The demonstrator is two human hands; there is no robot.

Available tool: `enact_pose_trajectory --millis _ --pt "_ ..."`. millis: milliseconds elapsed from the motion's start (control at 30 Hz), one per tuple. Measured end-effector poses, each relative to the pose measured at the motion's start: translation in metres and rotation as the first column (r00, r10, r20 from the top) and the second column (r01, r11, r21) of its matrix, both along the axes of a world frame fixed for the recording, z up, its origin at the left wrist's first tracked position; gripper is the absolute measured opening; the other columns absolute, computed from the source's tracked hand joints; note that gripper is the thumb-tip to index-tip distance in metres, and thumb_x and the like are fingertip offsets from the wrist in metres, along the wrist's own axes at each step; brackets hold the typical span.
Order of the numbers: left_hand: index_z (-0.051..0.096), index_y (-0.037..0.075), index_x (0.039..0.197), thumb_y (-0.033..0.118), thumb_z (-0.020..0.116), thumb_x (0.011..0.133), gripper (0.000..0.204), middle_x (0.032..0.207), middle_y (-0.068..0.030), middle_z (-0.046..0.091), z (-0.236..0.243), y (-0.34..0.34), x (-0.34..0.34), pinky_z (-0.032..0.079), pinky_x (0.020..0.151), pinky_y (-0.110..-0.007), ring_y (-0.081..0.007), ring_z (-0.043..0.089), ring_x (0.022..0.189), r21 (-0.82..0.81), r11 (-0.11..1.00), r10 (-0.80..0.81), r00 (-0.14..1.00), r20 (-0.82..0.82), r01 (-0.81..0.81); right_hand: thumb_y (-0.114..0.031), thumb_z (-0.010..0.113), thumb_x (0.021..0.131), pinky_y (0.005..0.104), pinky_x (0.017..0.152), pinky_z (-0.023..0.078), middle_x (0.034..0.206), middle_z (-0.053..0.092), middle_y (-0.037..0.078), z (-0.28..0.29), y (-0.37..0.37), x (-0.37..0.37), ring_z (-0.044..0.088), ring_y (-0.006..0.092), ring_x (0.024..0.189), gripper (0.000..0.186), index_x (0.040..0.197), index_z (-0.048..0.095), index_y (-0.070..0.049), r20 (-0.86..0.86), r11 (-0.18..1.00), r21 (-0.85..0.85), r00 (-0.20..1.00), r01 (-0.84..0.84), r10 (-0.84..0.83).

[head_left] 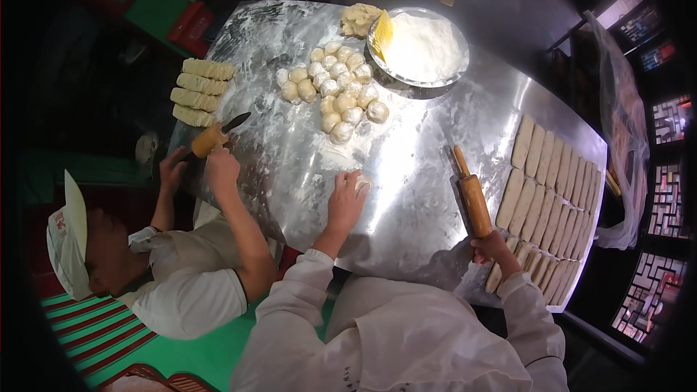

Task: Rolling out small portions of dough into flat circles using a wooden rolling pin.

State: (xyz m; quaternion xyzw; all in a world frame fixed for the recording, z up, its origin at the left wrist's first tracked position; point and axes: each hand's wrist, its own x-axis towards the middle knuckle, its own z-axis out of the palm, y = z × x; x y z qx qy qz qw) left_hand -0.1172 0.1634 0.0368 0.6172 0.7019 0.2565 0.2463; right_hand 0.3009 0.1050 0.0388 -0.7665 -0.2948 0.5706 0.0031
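My left hand is over the middle of the metal table, its fingers closed on a small pale piece of dough. Close to the table's near edge, my right hand grips the near handle of a wooden rolling pin. The pin points away from me, tilted slightly left, and its far handle is free. Beyond my left hand sits a cluster of floured dough balls.
A metal bowl of flour holds a yellow scraper, beside a dough lump. Rows of dough strips lie at the right edge. At left, a co-worker handles another rolling pin near thick dough pieces.
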Motion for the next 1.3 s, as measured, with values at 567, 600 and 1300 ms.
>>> enact_pose_trajectory --millis 567,600,1300 --pt "0.056 0.010 0.116 0.022 0.073 0.078 0.043 0.114 -0.0151 0.052 0.008 -0.029 0.059 0.050 0.086 -0.046 -0.0377 0.057 0.104 -0.012 0.980 -0.199 0.980 -0.012 0.198 -0.034 0.077 0.076 0.0384 0.059 0.059 0.077 0.071 0.014 0.009 0.016 0.030 0.072 0.0245 0.070 0.037 0.085 0.069 0.001 -0.113 0.871 -0.203 0.895 -0.447 0.432" --pt "0.055 0.009 0.120 0.024 0.074 0.078 0.047 0.117 -0.0156 0.052 0.001 -0.047 0.055 0.049 0.089 -0.046 -0.0380 0.056 0.106 -0.067 0.967 -0.248 0.969 -0.009 0.247 -0.037 0.076 0.077 0.0398 0.067 0.058 0.085 0.071 0.016 0.063 0.041 0.015 0.071 0.0276 0.080 0.038 0.087 0.070 -0.001 0.065 0.729 -0.087 0.726 -0.679 0.684" --pt "0.059 0.002 0.067 0.043 0.050 0.097 0.051 0.048 -0.0081 0.052 -0.063 -0.140 0.045 0.038 0.034 -0.032 -0.0179 0.049 0.036 -0.627 0.740 0.668 0.364 0.649 -0.242 -0.012 0.050 0.092 0.0375 0.055 0.060 0.084 0.067 0.019 0.543 0.298 -0.115 0.070 0.0255 0.063 0.079 0.156 0.004 -0.020 0.694 0.086 0.626 0.604 -0.775 0.393"
